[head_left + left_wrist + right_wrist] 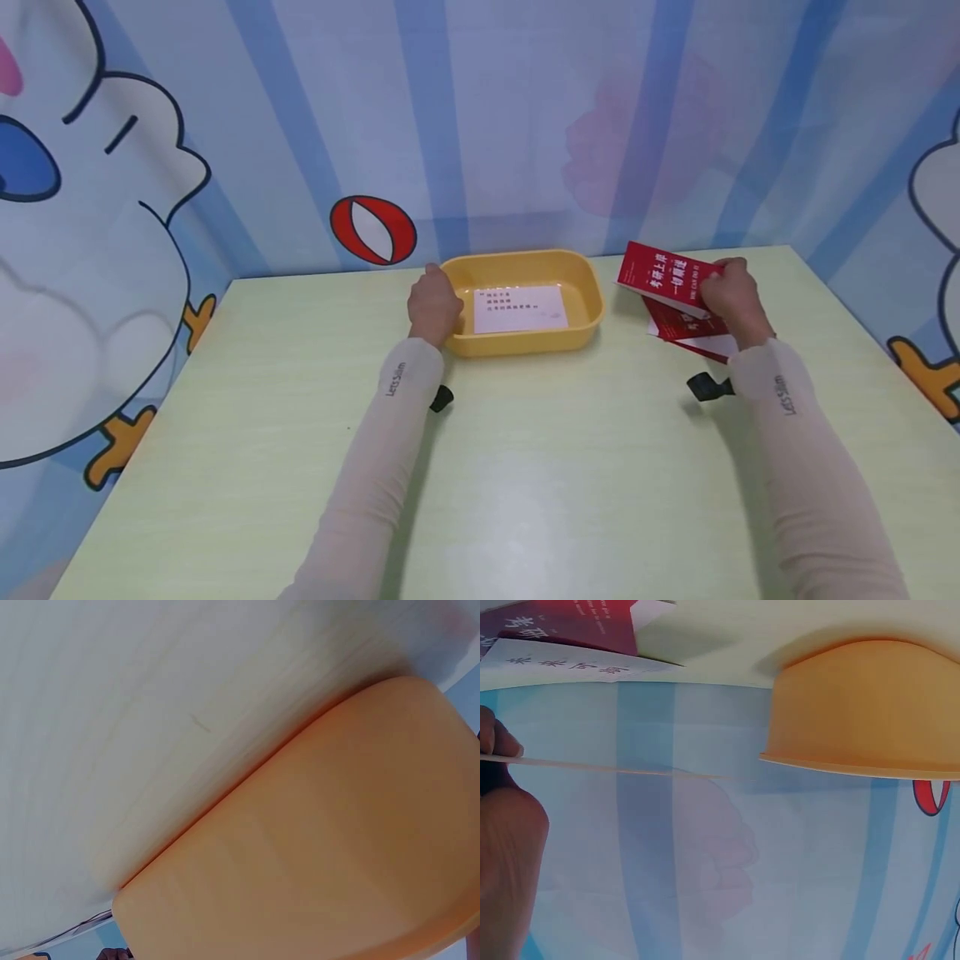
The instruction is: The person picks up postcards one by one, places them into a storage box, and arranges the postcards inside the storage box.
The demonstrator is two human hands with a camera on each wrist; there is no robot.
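Note:
A yellow plastic basin point(525, 343) stands near the back of the table, and a white card point(517, 321) with printed lines lies in it. My left hand point(433, 305) grips the basin's left rim; the left wrist view is mostly filled by the basin's outer wall point(315, 825). To the right of the basin, my right hand point(738, 302) pinches a red card point(663, 271) with white lettering by its right end. That card shows edge-on in the right wrist view, held between thumb and finger. Below it, more red and white cards point(681, 322) lie overlapping on the table.
The pale table point(525, 467) ends at the back against a blue striped cloth point(495, 125) with cartoon prints. Small black devices point(707, 387) hang at both wrists.

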